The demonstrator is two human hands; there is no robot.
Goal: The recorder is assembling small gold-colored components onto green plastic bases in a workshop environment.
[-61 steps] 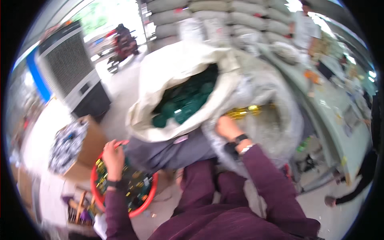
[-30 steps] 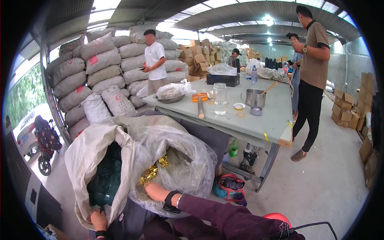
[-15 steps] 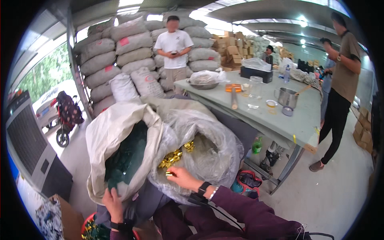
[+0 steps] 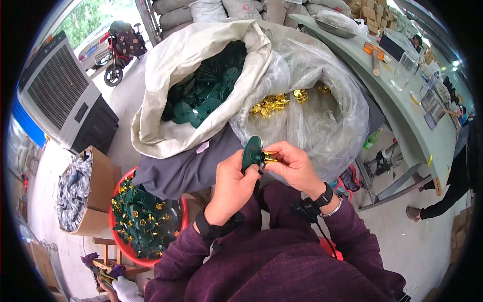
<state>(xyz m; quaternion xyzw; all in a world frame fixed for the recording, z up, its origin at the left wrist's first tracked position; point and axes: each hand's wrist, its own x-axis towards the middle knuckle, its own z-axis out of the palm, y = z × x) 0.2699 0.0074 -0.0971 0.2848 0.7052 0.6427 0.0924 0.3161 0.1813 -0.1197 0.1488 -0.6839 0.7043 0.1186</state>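
A plum-coloured top [image 4: 261,269] fills six o'clock, its long sleeves [image 4: 358,240] creased; dark plum trousers [image 4: 286,205] show toward five. Black wrist straps [image 4: 326,195] carry black modules [image 4: 304,209] at seven and four o'clock, the latter with a silvery bracelet [image 4: 334,209] and thin black cable [image 4: 326,237].

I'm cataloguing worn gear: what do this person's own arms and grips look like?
Both sleeves are dark maroon. Each wrist has a black strap and boxy black device; the right adds a silvery band and black cable. Left grip and right grip are ungloved.
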